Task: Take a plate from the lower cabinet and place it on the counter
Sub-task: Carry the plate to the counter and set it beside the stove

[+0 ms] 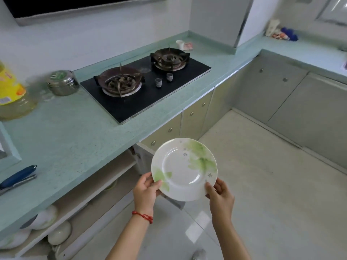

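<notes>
A white plate (183, 168) with green leaf prints is held flat in the air in front of the counter edge, over the floor. My left hand (146, 190) grips its near left rim, thumb on top. My right hand (219, 194) grips the near right rim. The pale green counter (71, 132) runs along the left, with bare surface between the stove and the blue-handled tool. Below it the lower cabinet (105, 177) stands open, with white bowls and plates (60, 234) on its shelves.
A black two-burner gas stove (144, 85) sits on the counter. A steel lidded pot (62, 83) and a yellow-labelled oil bottle (11, 92) stand at the far left. A blue-handled tool (17, 177) lies near the counter's front left. A paper cup (179, 45) stands beyond the stove.
</notes>
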Action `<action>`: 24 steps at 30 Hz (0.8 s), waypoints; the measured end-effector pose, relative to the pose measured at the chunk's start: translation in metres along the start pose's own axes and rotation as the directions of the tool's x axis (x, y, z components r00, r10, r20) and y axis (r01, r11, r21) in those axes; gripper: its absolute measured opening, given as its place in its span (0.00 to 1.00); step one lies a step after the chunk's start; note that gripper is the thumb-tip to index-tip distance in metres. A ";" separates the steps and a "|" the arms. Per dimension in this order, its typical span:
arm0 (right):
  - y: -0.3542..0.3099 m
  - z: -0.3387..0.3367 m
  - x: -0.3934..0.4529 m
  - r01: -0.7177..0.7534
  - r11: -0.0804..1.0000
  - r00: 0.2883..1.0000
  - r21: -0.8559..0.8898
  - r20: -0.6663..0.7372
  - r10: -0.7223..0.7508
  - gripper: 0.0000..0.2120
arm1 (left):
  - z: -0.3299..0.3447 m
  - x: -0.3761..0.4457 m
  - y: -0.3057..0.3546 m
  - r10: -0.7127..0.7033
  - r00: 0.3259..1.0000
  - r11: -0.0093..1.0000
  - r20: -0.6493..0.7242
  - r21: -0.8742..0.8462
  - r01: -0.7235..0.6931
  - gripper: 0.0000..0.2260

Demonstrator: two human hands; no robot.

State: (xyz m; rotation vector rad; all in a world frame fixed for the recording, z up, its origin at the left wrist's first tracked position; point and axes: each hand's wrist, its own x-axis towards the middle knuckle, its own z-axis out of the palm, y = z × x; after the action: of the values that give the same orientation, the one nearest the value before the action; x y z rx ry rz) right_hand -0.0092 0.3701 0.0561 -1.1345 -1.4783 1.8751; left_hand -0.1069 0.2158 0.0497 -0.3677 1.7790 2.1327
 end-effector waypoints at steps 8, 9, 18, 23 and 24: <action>-0.021 -0.070 0.037 0.014 0.997 0.986 0.074 -0.166 -0.001 0.10 | 0.095 0.002 -0.015 -0.048 0.984 0.996 0.169 0.080 0.035 0.14; -0.023 -0.079 0.043 0.015 0.996 0.982 0.083 -0.190 0.001 0.09 | 0.108 0.002 -0.017 -0.052 0.981 0.995 0.185 0.089 0.036 0.13; -0.037 -0.163 0.082 0.051 0.989 0.923 0.140 -0.384 0.007 0.10 | 0.218 -0.009 -0.047 -0.102 0.925 0.985 0.366 0.165 0.044 0.14; -0.045 -0.206 0.101 0.081 0.982 0.885 0.170 -0.465 0.007 0.11 | 0.273 -0.017 -0.064 -0.132 0.880 0.977 0.457 0.211 0.038 0.14; -0.047 -0.213 0.106 0.085 0.981 0.880 0.173 -0.475 0.008 0.11 | 0.283 -0.017 -0.066 -0.136 0.875 0.976 0.465 0.216 0.037 0.13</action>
State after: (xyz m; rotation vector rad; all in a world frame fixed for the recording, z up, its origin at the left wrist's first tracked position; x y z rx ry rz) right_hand 0.1075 0.5829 0.0542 -1.3386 -1.0153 1.5218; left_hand -0.0588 0.5030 0.0491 0.1256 1.6230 1.7592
